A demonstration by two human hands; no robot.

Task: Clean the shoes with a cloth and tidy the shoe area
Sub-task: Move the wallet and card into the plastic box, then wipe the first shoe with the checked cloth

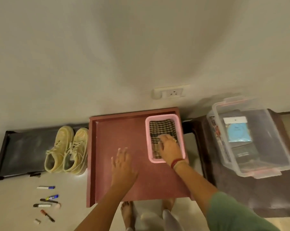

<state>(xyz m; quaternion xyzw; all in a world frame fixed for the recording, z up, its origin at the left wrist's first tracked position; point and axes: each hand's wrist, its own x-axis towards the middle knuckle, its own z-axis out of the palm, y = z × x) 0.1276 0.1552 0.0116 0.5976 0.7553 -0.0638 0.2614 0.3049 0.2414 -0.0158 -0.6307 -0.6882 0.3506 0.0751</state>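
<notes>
A pair of pale yellow shoes stands at the right end of a black tray on the floor, just beside the worktop's left edge; markers lie on the floor nearer the person. The left hand is flat with fingers spread, mid-worktop. Apart from it, the right hand reaches into a pink basket at the far right corner, fingers curled on the checked cloth inside.

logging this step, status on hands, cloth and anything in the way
Left hand open over the red tray. Right hand on the checked cloth in the pink basket, grip unclear. Shoes to the left, path clear.
</notes>
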